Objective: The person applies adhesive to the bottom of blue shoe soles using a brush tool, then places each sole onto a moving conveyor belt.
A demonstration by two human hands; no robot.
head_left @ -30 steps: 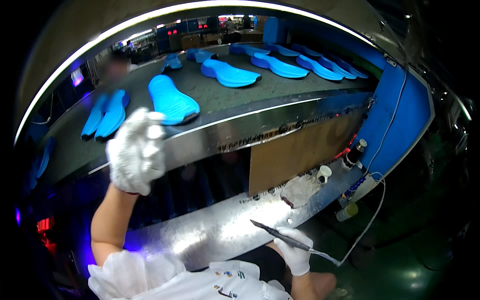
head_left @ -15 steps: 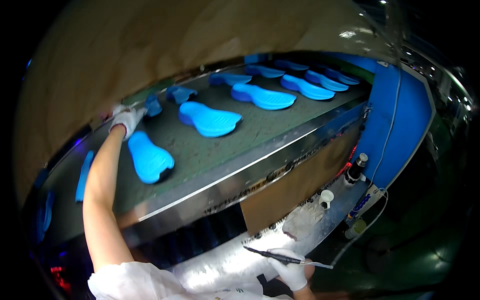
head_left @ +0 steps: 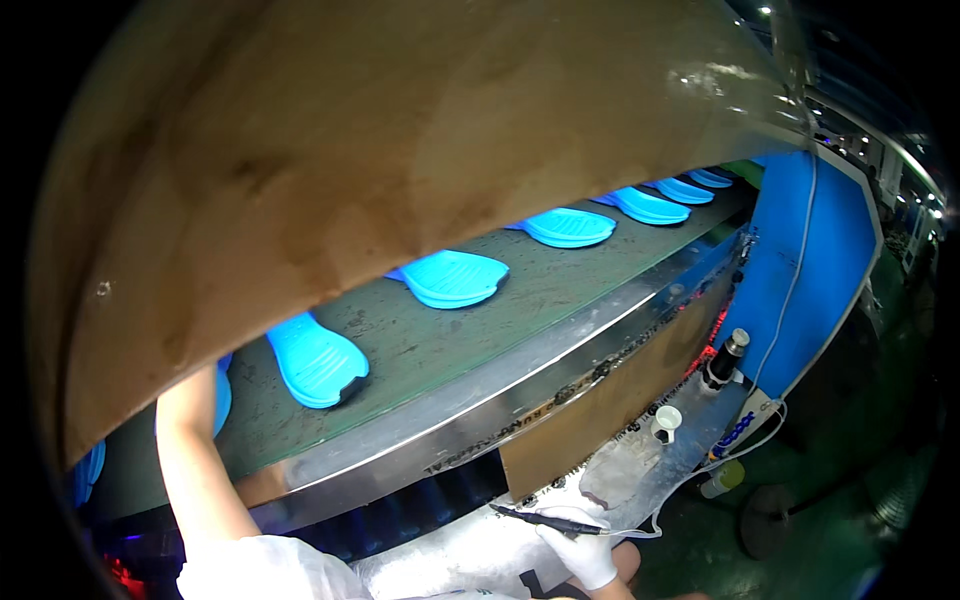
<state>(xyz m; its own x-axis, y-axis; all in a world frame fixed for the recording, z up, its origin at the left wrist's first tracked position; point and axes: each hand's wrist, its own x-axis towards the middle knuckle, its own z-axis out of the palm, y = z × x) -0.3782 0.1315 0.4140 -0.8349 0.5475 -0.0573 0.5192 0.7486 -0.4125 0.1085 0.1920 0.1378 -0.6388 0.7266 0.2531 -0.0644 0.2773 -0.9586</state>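
Observation:
My left forearm (head_left: 195, 455) reaches over a dark green belt (head_left: 420, 365), and the left hand is hidden behind a brown cover. Closest to that arm are a blue sole-shaped piece (head_left: 222, 402), partly hidden behind it, and another blue sole-shaped piece (head_left: 318, 365) just to its right. My white-gloved right hand (head_left: 580, 550) is low in the view, closed round a black pen-shaped tool (head_left: 545, 520) with a pale cable at its rear. The tool's tip points left, over a shiny metal shelf (head_left: 440, 560).
The brown cover (head_left: 330, 150) hangs over the belt's far side. More blue pieces (head_left: 455, 278) lie in a row toward the right. A white cup (head_left: 666, 422) and a black flask (head_left: 727, 358) stand on the shelf, near a blue panel (head_left: 815, 260).
The brown cover now fills more of the view, hiding my left hand and the belt's far row of blue pieces. My right hand keeps its grip on the pen-shaped tool.

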